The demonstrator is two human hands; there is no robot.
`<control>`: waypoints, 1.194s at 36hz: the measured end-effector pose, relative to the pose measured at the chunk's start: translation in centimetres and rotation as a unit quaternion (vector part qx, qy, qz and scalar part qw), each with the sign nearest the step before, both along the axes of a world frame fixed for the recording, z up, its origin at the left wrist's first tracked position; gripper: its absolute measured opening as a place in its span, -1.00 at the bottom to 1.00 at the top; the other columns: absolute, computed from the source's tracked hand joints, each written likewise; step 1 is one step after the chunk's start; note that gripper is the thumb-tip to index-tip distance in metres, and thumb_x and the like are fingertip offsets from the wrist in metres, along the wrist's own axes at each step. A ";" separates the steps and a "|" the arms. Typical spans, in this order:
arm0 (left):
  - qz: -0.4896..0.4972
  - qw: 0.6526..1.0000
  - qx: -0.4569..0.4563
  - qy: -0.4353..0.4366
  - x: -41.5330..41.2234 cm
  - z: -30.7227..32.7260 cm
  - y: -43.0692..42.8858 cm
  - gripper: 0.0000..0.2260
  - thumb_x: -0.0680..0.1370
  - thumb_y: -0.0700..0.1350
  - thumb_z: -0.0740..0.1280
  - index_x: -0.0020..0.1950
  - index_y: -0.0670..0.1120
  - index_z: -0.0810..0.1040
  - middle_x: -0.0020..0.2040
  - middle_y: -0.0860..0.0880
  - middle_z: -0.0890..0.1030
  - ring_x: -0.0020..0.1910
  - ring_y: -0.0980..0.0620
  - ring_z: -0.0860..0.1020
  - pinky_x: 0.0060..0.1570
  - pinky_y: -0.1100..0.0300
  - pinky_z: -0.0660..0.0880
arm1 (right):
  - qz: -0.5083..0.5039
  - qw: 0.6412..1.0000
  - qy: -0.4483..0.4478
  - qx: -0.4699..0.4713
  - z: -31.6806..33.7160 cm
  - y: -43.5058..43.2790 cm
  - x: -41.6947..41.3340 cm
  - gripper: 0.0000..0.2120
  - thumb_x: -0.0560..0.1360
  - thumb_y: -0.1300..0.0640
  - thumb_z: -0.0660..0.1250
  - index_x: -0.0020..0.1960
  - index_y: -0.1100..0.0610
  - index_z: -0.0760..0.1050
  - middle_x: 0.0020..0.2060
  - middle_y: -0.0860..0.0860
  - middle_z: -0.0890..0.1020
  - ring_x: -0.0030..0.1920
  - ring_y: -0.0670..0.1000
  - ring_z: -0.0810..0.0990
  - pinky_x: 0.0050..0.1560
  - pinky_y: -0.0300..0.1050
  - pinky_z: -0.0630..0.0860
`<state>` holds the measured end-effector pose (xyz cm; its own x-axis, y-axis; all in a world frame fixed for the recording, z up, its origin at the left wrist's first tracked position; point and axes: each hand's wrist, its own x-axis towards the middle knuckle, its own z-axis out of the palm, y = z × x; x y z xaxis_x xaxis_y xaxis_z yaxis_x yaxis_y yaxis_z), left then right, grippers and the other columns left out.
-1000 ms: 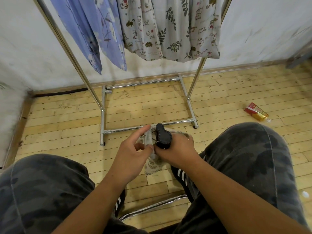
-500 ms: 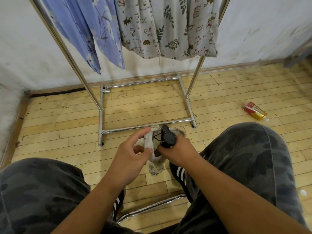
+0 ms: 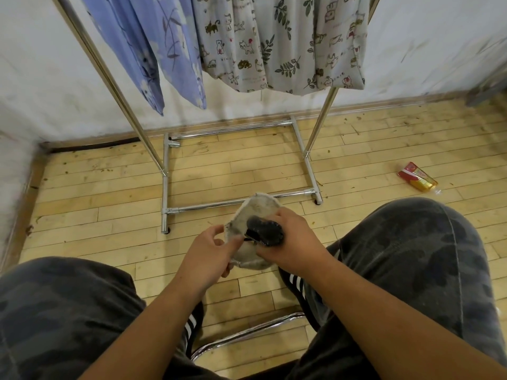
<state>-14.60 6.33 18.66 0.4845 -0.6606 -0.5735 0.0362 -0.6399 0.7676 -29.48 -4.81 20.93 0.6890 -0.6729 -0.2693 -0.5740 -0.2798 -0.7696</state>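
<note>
Pale wooden floor (image 3: 109,204) runs to a scuffed white wall, with a chrome clothes rack (image 3: 236,204) standing on it just beyond the person's knees.

Head view: since a second ago the grey cloth (image 3: 258,209) has gone from a narrow hanging strip to a flat, rounded piece spread open between the hands. The black studded object (image 3: 264,233) has tipped from upright to lying sideways across the cloth. I judge the cloth is now ready for the black piece to be worked over it or fixed to it.

The left hand (image 3: 208,256) pinches the cloth's left edge between thumb and fingers. The right hand (image 3: 296,242) is curled round the black object and holds it against the cloth, low in the middle, near the rack's near bar.

Counted:
- one cloth and one black object
- two garments on the rack, a blue floral one (image 3: 153,50) on the left and a cat-print one (image 3: 288,42) on the right
- one red-and-gold packet (image 3: 417,177) on the floor, far right
</note>
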 end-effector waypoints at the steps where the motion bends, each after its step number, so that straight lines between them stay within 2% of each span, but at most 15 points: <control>1: 0.001 1.000 0.006 0.014 0.1 0.0 0.0 -0.70 0.62 0.04 0.38 0.32 -0.01 0.52 -0.33 0.00 0.66 -0.47 0.14 0.53 -0.43 0.24 0.47 | 0.011 1.000 0.006 -0.016 -0.1 -0.1 0.0 -0.67 0.39 0.18 0.55 0.14 0.01 0.66 0.02 -0.16 0.50 0.00 -0.21 0.50 -0.04 -0.54 0.40; 4: -0.004 0.999 0.015 0.032 0.1 0.0 0.2 -0.77 0.64 0.04 0.36 0.16 -0.10 0.61 -0.41 0.02 0.62 -0.49 0.13 0.52 -0.46 0.26 0.44 | 0.039 0.998 0.007 -0.047 -0.3 -0.2 0.1 -0.61 0.38 0.15 0.58 0.20 0.03 0.67 0.13 -0.08 0.52 0.14 -0.08 0.52 0.16 -0.39 0.44; 6: -0.005 1.000 0.012 0.026 0.3 0.2 0.1 -0.76 0.65 0.07 0.33 0.12 -0.09 0.62 -0.43 -0.01 0.62 -0.51 0.10 0.51 -0.49 0.25 0.42 | 0.043 0.997 0.009 -0.057 -0.3 -0.2 0.1 -0.62 0.38 0.12 0.59 0.18 0.03 0.68 0.13 -0.07 0.51 0.15 -0.07 0.51 0.22 -0.28 0.47; 8: 0.000 1.000 -0.001 0.011 0.4 0.5 -0.1 -0.77 0.66 0.10 0.31 0.11 -0.04 0.60 -0.42 -0.03 0.64 -0.52 0.09 0.51 -0.51 0.24 0.41 | 0.040 0.997 0.016 -0.066 -0.3 -0.2 0.1 -0.63 0.37 0.11 0.60 0.16 0.04 0.68 0.11 -0.06 0.51 0.14 -0.06 0.50 0.20 -0.27 0.46; 12: 0.024 0.999 -0.039 -0.019 0.3 1.0 -0.3 -0.82 0.67 0.10 0.29 0.10 0.02 0.57 -0.31 -0.01 0.71 -0.51 0.08 0.55 -0.51 0.26 0.44 | 0.032 0.997 0.028 -0.068 -0.6 -0.3 0.0 -0.62 0.36 0.12 0.61 0.17 0.05 0.68 0.10 -0.03 0.51 0.12 -0.04 0.50 0.07 -0.51 0.31; 16: 0.044 0.996 -0.070 -0.032 0.1 1.4 -0.3 -0.90 0.68 0.07 0.29 0.13 0.10 0.55 -0.24 0.07 0.73 -0.45 0.12 0.61 -0.46 0.25 0.54 | 0.029 0.996 0.021 -0.083 -0.7 -0.3 -0.1 -0.60 0.36 0.10 0.62 0.19 0.03 0.68 0.08 -0.01 0.51 0.08 -0.06 0.49 0.01 -0.57 0.28; 19: 0.052 0.994 -0.080 -0.046 0.1 1.5 -0.2 -0.89 0.68 0.07 0.29 0.18 0.12 0.53 -0.24 0.13 0.72 -0.35 0.09 0.67 -0.44 0.23 0.57 | 0.023 0.996 0.011 -0.084 -0.7 -0.4 -0.2 -0.60 0.36 0.11 0.62 0.18 0.05 0.68 0.07 -0.01 0.51 0.05 -0.06 0.50 0.00 -0.55 0.31; 21: 0.064 0.993 -0.085 -0.056 0.1 1.5 -0.3 -0.90 0.68 0.05 0.30 0.19 0.14 0.52 -0.24 0.14 0.72 -0.37 0.08 0.67 -0.47 0.24 0.54 | 0.024 0.996 0.009 -0.084 -0.7 -0.4 -0.2 -0.62 0.37 0.10 0.62 0.17 0.05 0.69 0.06 -0.01 0.51 0.05 -0.07 0.49 -0.01 -0.56 0.31; 26: 0.060 0.991 -0.103 -0.063 0.2 1.5 -0.3 -0.90 0.67 0.04 0.30 0.11 0.12 0.60 -0.26 0.01 0.71 -0.41 0.09 0.61 -0.45 0.25 0.53 | 0.027 0.995 0.007 -0.092 -0.9 -0.4 -0.1 -0.66 0.38 0.07 0.61 0.14 0.01 0.69 0.02 -0.03 0.51 -0.01 -0.09 0.49 -0.06 -0.54 0.34; 29: 0.048 0.989 -0.106 -0.087 0.3 1.2 -0.2 -0.91 0.63 0.08 0.36 0.02 0.13 0.64 -0.30 0.11 0.63 -0.37 0.20 0.53 -0.38 0.35 0.49 | 0.023 0.995 0.007 -0.095 -1.1 -0.4 -0.1 -0.67 0.38 0.06 0.60 0.13 0.01 0.70 0.01 -0.04 0.51 -0.01 -0.09 0.50 -0.07 -0.51 0.34; 32: 0.031 0.988 -0.097 -0.117 0.4 1.0 -0.3 -0.91 0.62 0.08 0.38 -0.05 0.14 0.65 -0.16 0.17 0.62 -0.20 0.23 0.55 -0.22 0.40 0.46 | 0.017 0.996 0.013 -0.091 -1.1 -0.5 -0.1 -0.68 0.39 0.05 0.59 0.14 0.00 0.70 0.02 -0.05 0.51 0.00 -0.09 0.49 -0.08 -0.50 0.35; 36: 0.027 0.989 -0.086 -0.114 0.3 1.1 -0.5 -0.89 0.62 0.09 0.36 -0.04 0.13 0.63 0.09 0.11 0.54 0.03 0.32 0.51 0.00 0.38 0.37 | 0.008 0.996 0.025 -0.085 -1.1 -0.5 -0.1 -0.67 0.40 0.04 0.59 0.16 -0.01 0.69 0.04 -0.06 0.50 0.01 -0.10 0.50 -0.11 -0.52 0.33; 40: 0.025 0.991 -0.087 -0.097 0.3 1.4 -0.4 -0.85 0.62 0.12 0.33 -0.04 0.10 0.62 0.02 0.12 0.61 0.00 0.32 0.54 -0.02 0.29 0.41 | 0.001 0.997 0.040 -0.064 -1.2 -0.5 -0.2 -0.64 0.39 0.06 0.58 0.18 0.00 0.69 0.07 -0.05 0.48 0.06 -0.06 0.49 -0.06 -0.51 0.32; 43: 0.030 0.993 -0.097 -0.065 0.1 1.9 -0.5 -0.84 0.62 0.12 0.33 -0.05 0.09 0.64 -0.09 0.10 0.68 -0.10 0.23 0.61 -0.10 0.25 0.51 | 0.005 0.996 0.057 -0.064 -1.3 -0.5 -0.3 -0.65 0.40 0.09 0.55 0.18 -0.01 0.67 0.10 -0.04 0.46 0.12 -0.02 0.45 0.06 -0.34 0.41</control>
<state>-14.51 5.86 20.58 0.5881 -0.7199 -0.3686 -0.0368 -0.4791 0.8770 -29.77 -5.26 19.68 0.6661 -0.6999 -0.2580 -0.6518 -0.3778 -0.6576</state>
